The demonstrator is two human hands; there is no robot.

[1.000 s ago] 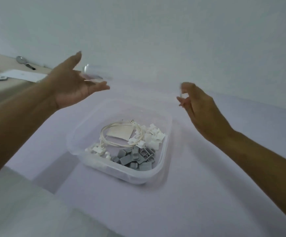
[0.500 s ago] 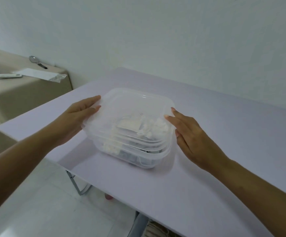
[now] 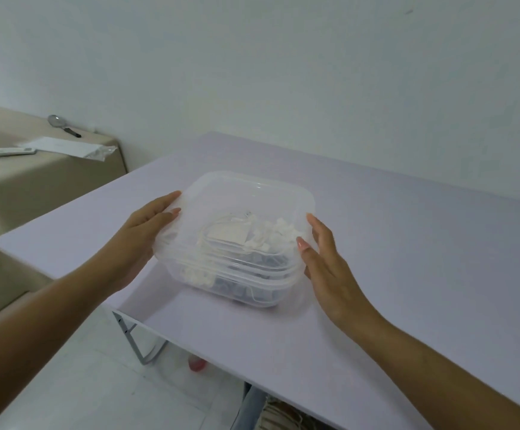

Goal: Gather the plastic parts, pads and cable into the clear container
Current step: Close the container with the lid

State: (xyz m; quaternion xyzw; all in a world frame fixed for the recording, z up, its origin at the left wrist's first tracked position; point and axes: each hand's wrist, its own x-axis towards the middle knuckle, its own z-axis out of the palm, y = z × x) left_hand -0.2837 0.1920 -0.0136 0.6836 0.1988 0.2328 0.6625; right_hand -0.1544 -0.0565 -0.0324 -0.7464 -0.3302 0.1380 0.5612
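Note:
The clear container (image 3: 254, 293) stands on the lilac table with its clear lid (image 3: 252, 193) lying on top. Through the plastic I see a coiled white cable (image 3: 218, 225), a pale pad (image 3: 229, 237), white plastic parts (image 3: 279, 232) and grey parts (image 3: 237, 288). My left hand (image 3: 145, 231) presses flat against the container's left side, fingertips at the lid's rim. My right hand (image 3: 324, 259) holds the right side, thumb on the lid's edge.
The lilac table (image 3: 407, 243) runs to the right and back to the wall; its near-left edge drops to a white floor. A beige sofa (image 3: 35, 178) at the left carries papers, a remote (image 3: 10, 151) and a spoon-like tool (image 3: 61, 124).
A second ago both hands were raised above the open container with the lid in the left one. The lid now sits on the container and both hands grip its sides.

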